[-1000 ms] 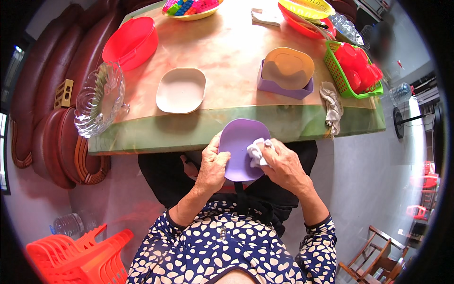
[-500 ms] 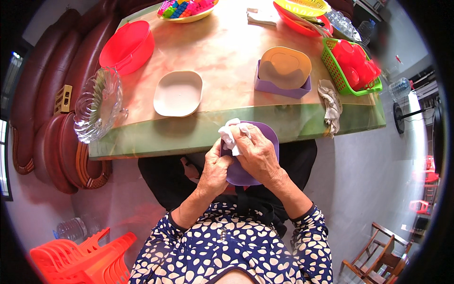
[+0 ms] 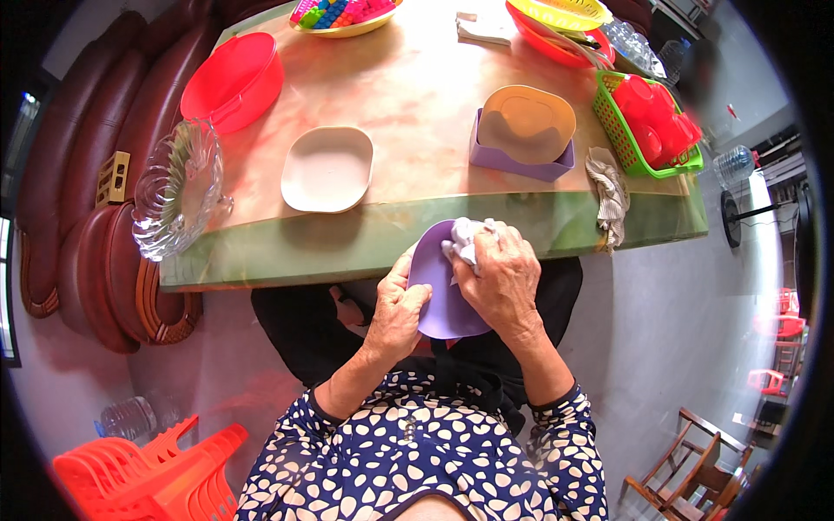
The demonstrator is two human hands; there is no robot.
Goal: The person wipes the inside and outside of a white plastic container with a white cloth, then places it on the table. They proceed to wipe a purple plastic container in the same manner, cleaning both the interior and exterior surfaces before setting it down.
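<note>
Over my lap, just off the table's near edge, a purple plate (image 3: 440, 300) is tilted with its inner face showing. My left hand (image 3: 397, 306) grips its left rim, the thumb lying on the inside. In my right hand (image 3: 504, 282) is a bunched white cloth (image 3: 463, 242), pressed to the plate's upper right part. The right hand covers much of that side of the plate. Beyond, on the table, a cream square plate (image 3: 327, 169) lies to the left. An orange-tan plate (image 3: 526, 123) leans inside a purple box (image 3: 521, 159) to the right.
On the table's left stand a red basin (image 3: 233, 84) and a clear glass bowl (image 3: 178, 191), near the edge. At right are a green basket (image 3: 627, 123) of red cups and a crumpled striped cloth (image 3: 607, 195). Red plastic stools (image 3: 148, 478) stand at lower left.
My right hand has slid rightward across the plate with the white cloth, uncovering more of its inner face. The left hand keeps its grip on the left rim.
</note>
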